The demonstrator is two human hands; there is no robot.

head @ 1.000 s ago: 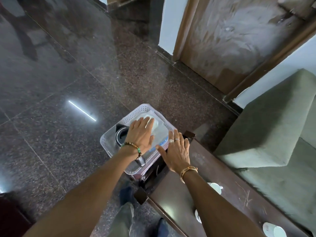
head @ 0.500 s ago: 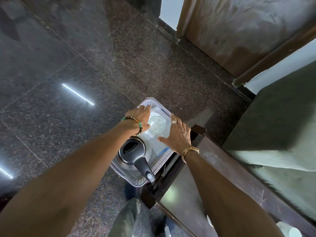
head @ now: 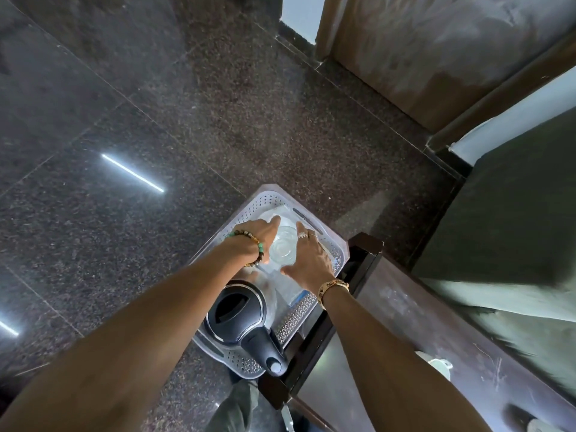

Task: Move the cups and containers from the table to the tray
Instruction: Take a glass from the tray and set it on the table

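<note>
Item one, perforated grey plastic tray [head: 340, 253], which we place just beside the near end of the dark wooden counter [head: 420, 322] and lower than its top; what carries it we cannot tell. Contents of the tray: a black electric kettle [head: 236, 313] in the near half, lid up, its handle reaching over the near rim; a clear drinking glass [head: 283, 249], upright, in the far half; beneath and around the glass a clear lidded plastic container [head: 275, 216] with a blue edge showing on its near side. We record the left hand [head: 260, 236] against the left side of the glass and the right hand [head: 308, 260] against its right side, both with fingers straight and not curled round it, the right thumb spread toward the kettle. Still on the counter: a white cup [head: 440, 367], partly hidden by the right forearm, and a second white cup [head: 540, 427] at the lower edge of view. Surroundings: polished dark granite floor [head: 218, 120] lies open on the tray's left and far sides; a green sofa [head: 514, 213] runs along the counter's far side.
</note>
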